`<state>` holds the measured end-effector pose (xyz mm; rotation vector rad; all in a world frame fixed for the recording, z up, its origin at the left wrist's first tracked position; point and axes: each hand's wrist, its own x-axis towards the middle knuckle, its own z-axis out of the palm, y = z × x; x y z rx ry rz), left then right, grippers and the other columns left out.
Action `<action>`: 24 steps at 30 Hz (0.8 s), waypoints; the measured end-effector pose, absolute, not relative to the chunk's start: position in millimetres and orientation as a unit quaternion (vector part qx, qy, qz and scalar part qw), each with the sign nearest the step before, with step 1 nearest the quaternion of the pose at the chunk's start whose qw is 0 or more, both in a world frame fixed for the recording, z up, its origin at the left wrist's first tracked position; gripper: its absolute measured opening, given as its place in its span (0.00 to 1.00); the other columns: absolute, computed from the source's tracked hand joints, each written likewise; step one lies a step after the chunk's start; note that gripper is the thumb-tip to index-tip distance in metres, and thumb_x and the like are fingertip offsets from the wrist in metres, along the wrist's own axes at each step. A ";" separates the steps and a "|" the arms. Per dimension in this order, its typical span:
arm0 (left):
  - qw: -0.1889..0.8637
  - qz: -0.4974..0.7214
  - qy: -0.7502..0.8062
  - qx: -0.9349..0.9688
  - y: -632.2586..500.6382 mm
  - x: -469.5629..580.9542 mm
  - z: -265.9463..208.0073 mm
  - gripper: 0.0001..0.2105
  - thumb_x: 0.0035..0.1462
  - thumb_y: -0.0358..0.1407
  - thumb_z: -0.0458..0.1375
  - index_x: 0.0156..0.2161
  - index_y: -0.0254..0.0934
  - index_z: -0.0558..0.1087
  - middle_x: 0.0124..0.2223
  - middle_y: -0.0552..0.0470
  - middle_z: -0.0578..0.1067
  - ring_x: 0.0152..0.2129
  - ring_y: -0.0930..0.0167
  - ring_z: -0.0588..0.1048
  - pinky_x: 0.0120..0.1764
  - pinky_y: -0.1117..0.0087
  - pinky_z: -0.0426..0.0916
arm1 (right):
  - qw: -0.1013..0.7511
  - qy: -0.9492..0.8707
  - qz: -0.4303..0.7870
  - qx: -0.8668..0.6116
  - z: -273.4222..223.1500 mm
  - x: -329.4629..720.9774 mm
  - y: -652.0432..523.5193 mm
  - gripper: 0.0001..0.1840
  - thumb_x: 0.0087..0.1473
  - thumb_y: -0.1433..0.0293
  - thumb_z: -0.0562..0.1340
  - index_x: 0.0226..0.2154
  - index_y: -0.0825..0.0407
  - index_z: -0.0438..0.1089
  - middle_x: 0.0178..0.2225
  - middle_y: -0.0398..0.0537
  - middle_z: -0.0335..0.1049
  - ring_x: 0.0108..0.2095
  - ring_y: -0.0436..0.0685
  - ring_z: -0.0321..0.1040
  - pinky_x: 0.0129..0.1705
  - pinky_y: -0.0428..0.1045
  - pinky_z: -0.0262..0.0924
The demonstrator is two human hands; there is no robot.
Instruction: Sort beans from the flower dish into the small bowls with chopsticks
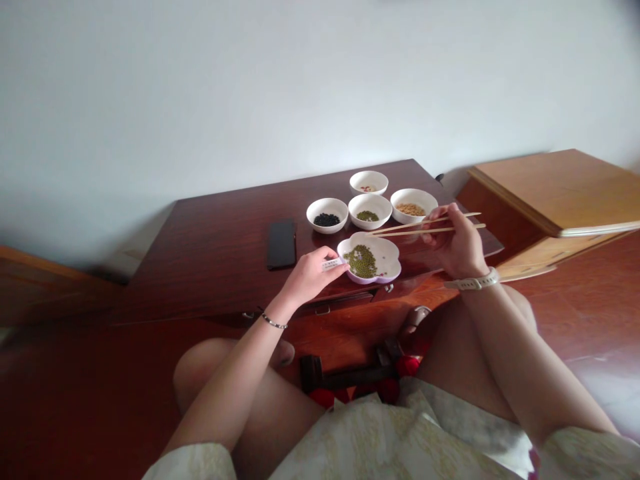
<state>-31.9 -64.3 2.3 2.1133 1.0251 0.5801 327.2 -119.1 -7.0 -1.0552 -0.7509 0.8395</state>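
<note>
My right hand [457, 247] is closed around a pair of light wooden chopsticks [400, 232]. Their tips point left, over the far rim of a white, flower-shaped dish [389, 252] with a lilac outer edge. Green beans [362, 262] are heaped in the dish's left part, with a few darker bits scattered among and beside them. With fingers closed at the dish's left rim, my left hand [313, 273] grips it. A small white strip with print [331, 264] shows by those fingers; whether it belongs to the dish I cannot tell.
Behind the dish stand white bowls with black beans [327, 219], green beans [367, 216], tan beans or nuts [411, 209], and a few reddish and pale pieces [369, 189]. A dark phone [281, 244] lies left on the brown table [220, 247]. A wooden cabinet [560, 187] stands right.
</note>
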 end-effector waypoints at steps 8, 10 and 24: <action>0.357 0.217 0.423 0.804 -75.0 -35.0 18.0 0.14 0.76 0.54 0.71 0.48 0.46 0.84 0.49 0.50 0.92 0.47 0.54 0.89 0.57 0.54 0.85 | 0.703 -0.340 0.383 -0.494 -12.0 323.3 -144.3 0.28 0.63 0.36 0.81 0.33 0.39 0.84 0.31 0.50 0.83 0.27 0.60 0.73 0.22 0.54 0.70; 0.351 0.216 0.418 0.810 -76.4 -35.3 20.9 0.15 0.76 0.54 0.71 0.48 0.46 0.84 0.49 0.49 0.92 0.46 0.54 0.89 0.55 0.55 0.84 | 0.691 -0.344 0.397 -0.497 -8.7 318.1 -157.1 0.31 0.62 0.33 0.81 0.33 0.42 0.85 0.31 0.50 0.83 0.26 0.57 0.74 0.22 0.51 0.71; 0.352 0.209 0.409 0.816 -73.6 -34.3 22.2 0.16 0.76 0.57 0.71 0.48 0.46 0.84 0.51 0.46 0.92 0.47 0.54 0.89 0.53 0.56 0.79 | 0.637 -0.358 0.432 -0.529 4.8 292.8 -183.1 0.35 0.62 0.35 0.83 0.35 0.52 0.89 0.33 0.55 0.90 0.29 0.54 0.84 0.33 0.43 0.82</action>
